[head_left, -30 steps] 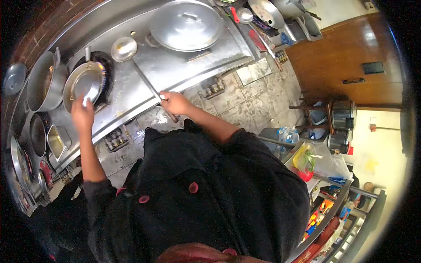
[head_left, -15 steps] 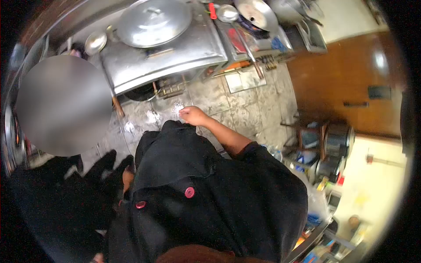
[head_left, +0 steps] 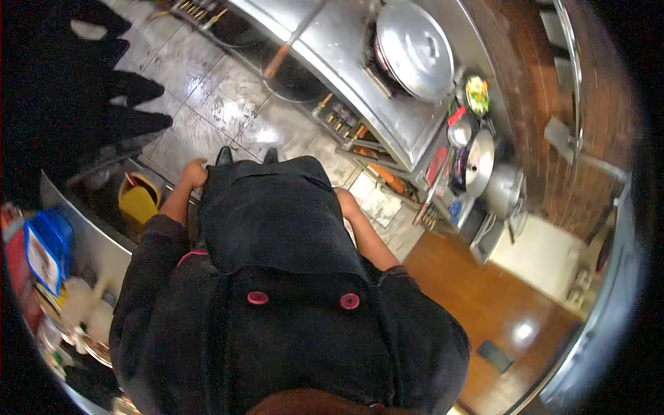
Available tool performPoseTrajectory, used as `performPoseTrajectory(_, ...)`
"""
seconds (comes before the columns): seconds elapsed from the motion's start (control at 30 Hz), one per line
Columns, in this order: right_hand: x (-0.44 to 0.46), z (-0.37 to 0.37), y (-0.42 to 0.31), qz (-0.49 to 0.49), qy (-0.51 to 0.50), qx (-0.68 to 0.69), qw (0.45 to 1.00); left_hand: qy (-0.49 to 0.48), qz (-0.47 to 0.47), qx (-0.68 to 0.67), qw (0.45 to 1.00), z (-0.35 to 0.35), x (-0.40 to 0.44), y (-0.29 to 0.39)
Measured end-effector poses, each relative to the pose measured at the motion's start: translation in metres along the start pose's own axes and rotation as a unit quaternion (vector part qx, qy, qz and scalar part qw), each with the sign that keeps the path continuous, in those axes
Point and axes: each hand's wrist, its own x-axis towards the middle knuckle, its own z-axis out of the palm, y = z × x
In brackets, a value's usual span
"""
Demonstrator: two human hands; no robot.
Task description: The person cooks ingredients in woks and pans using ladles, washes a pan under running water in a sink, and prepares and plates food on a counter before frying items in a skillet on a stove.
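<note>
My left hand (head_left: 196, 172) hangs beside the left edge of my black apron (head_left: 277, 214), its fingers loosely curled, and I see nothing in them. A yellow container (head_left: 138, 202) is the nearest thing to its left. At the apron's right edge, my right hand (head_left: 346, 202) is mostly hidden by the cloth, so its fingers do not show. Both arms are down along my body. Ahead stands the steel stove counter (head_left: 332, 52), bearing a large round pan with a domed metal lid (head_left: 416, 50); neither hand touches it.
A wooden-handled tool (head_left: 277, 62) sticks out over the counter's front edge. Further right are a wok (head_left: 478, 162), a metal pot (head_left: 505, 187) and a bowl of chopped vegetables (head_left: 477, 95). A person in black (head_left: 62, 90) stands at left. The tiled floor (head_left: 232, 104) looks wet.
My view has swung toward the left; the stove now lies at upper right. My right hand has dropped from in front of me to my side. My left hand shows more clearly.
</note>
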Motion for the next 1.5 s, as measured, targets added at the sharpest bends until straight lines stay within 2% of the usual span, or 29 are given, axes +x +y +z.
performPoseTrajectory(0.07,0.017,-0.029,-0.007,0.069,-0.040,0.073,0.994,0.054,-0.020,-0.064,0.996,0.023,0.004,-0.002)
performPoseTrajectory(0.13,0.048,-0.031,0.014,0.050,-0.066,0.019,0.996,0.086,-0.088,-0.099,0.987,0.031,-0.006,0.023)
performPoseTrajectory(0.2,0.092,-0.018,0.034,-0.108,-0.011,-0.086,0.990,0.145,-0.120,-0.108,0.976,0.055,-0.014,0.048)
performPoseTrajectory(0.27,0.131,-0.017,-0.002,-0.167,-0.054,-0.088,0.981,0.089,-0.195,-0.098,0.972,0.073,-0.031,0.084)
performPoseTrajectory(0.33,0.196,0.013,-0.011,-0.132,-0.088,-0.062,0.985,0.173,-0.149,-0.238,0.944,0.137,-0.043,0.096)
performPoseTrajectory(0.4,0.284,0.050,-0.007,0.028,-0.090,0.188,0.978,0.202,-0.149,-0.179,0.951,0.178,-0.058,0.120)
performPoseTrajectory(0.43,0.343,0.076,0.012,0.124,-0.074,0.296,0.944,0.207,-0.151,-0.181,0.950,0.202,-0.059,0.119)
performPoseTrajectory(0.47,0.396,0.097,0.030,0.053,0.031,-0.054,0.997,0.207,-0.153,-0.181,0.949,0.227,-0.061,0.115)
performPoseTrajectory(0.5,0.445,0.117,0.044,-0.029,0.131,-0.394,0.909,0.188,-0.185,-0.171,0.949,0.240,-0.066,0.115)
performPoseTrajectory(0.53,0.487,0.115,0.049,0.057,0.021,-0.370,0.927,0.169,-0.215,-0.159,0.949,0.244,-0.068,0.117)
performPoseTrajectory(0.57,0.515,0.131,0.069,0.108,0.134,-0.332,0.928,0.172,-0.213,-0.152,0.950,0.239,-0.070,0.119)
performPoseTrajectory(0.6,0.563,0.128,0.105,0.176,0.021,-0.367,0.913,0.172,-0.212,-0.145,0.951,0.239,-0.075,0.116)
performPoseTrajectory(0.67,0.566,0.119,0.111,0.183,0.082,-0.333,0.921,0.247,-0.226,-0.118,0.935,0.277,-0.087,0.092)
performPoseTrajectory(0.73,0.550,0.103,0.123,0.125,0.101,-0.244,0.956,0.260,-0.244,-0.132,0.925,0.280,-0.092,0.085)
performPoseTrajectory(0.77,0.566,0.117,0.162,0.100,0.171,-0.233,0.952,0.279,-0.255,-0.144,0.914,0.275,-0.091,0.082)
performPoseTrajectory(0.8,0.594,0.128,0.196,0.099,0.172,-0.233,0.952,0.281,-0.255,-0.144,0.914,0.271,-0.089,0.079)
performPoseTrajectory(0.87,0.638,0.148,0.242,0.258,0.186,0.062,0.946,0.274,-0.246,-0.149,0.918,0.264,-0.091,0.073)
performPoseTrajectory(0.93,0.637,0.148,0.226,0.253,0.179,0.035,0.950,0.303,-0.232,-0.124,0.916,0.275,-0.091,0.061)
performPoseTrajectory(1.03,0.596,0.119,0.167,0.249,0.159,-0.066,0.953,0.318,-0.212,-0.171,0.908,0.276,-0.093,0.051)
performPoseTrajectory(1.1,0.572,0.099,0.143,0.242,0.147,-0.135,0.950,0.294,-0.216,-0.095,0.926,0.270,-0.090,0.052)
performPoseTrajectory(1.2,0.594,0.135,0.213,0.160,0.146,-0.087,0.972,0.287,-0.214,-0.108,0.927,0.270,-0.095,0.060)
performPoseTrajectory(1.23,0.559,0.120,0.170,0.211,0.262,0.333,0.881,0.228,-0.211,-0.092,0.946,0.270,-0.096,0.060)
performPoseTrajectory(1.27,0.511,0.113,0.120,0.215,0.319,0.689,0.614,0.237,-0.204,-0.087,0.946,0.272,-0.096,0.063)
performPoseTrajectory(1.33,0.445,0.115,0.084,0.170,0.272,0.797,0.512,0.265,-0.146,-0.165,0.939,0.276,-0.101,0.075)
performPoseTrajectory(1.37,0.416,0.117,0.073,0.179,0.241,0.797,0.524,0.276,-0.138,-0.160,0.938,0.276,-0.100,0.082)
performPoseTrajectory(1.4,0.385,0.119,0.064,0.188,0.210,0.795,0.538,0.261,-0.160,-0.233,0.923,0.275,-0.099,0.090)
performPoseTrajectory(1.43,0.352,0.117,0.051,0.170,0.209,0.808,0.523,0.244,-0.181,-0.305,0.902,0.272,-0.098,0.099)
performPoseTrajectory(1.47,0.322,0.112,0.036,0.151,0.204,0.823,0.509,0.259,-0.175,-0.302,0.901,0.264,-0.094,0.104)
performPoseTrajectory(1.5,0.293,0.104,0.029,0.169,0.149,0.808,0.544,0.293,-0.174,-0.265,0.902,0.255,-0.091,0.108)
